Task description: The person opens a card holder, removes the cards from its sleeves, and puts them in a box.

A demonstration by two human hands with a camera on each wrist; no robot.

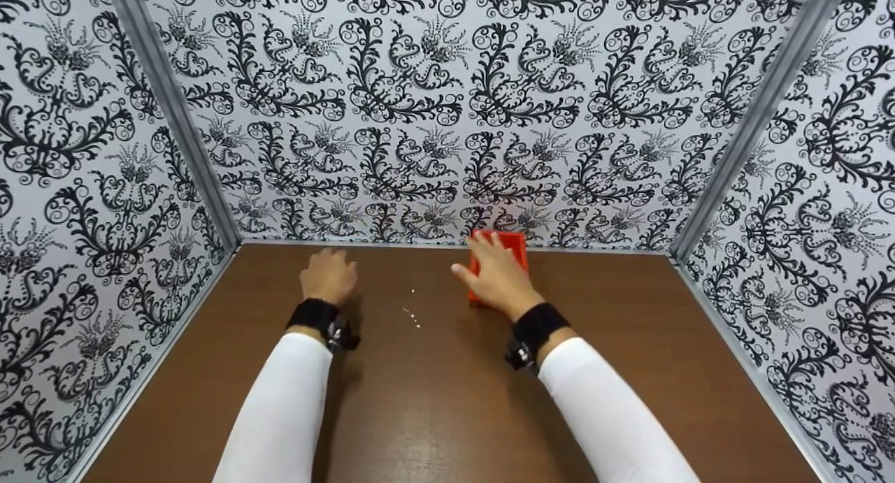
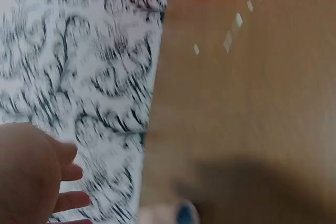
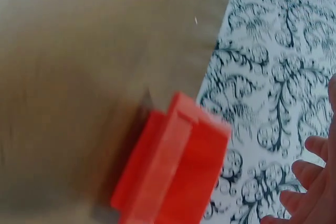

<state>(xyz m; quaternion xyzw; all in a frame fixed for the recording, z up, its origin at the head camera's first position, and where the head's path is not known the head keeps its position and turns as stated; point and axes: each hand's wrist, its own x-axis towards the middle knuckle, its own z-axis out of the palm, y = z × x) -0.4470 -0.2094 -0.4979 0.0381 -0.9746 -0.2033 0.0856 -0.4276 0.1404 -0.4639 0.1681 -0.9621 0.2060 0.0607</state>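
A small red open-topped bin [image 1: 517, 244] stands on the brown tabletop at the back, right of centre. Over it, fingers and thumb spread, is my right hand [image 1: 498, 277], which hides part of the bin. The right wrist view has the red bin [image 3: 181, 177] with a stepped rim, beside my fingers. My left hand [image 1: 328, 277] is near the back edge, left of centre, back of the hand up, gripping nothing visible. Its relaxed fingers [image 2: 71, 174] show in the left wrist view, with a blurred blue-tipped part low in the picture.
Several small whitish specks [image 1: 411, 317] lie in a loose line on the tabletop [image 1: 419, 399] between the hands. Patterned black-and-white walls [image 1: 433, 84] with grey metal corner posts [image 1: 175, 112] enclose the table at the back and both sides.
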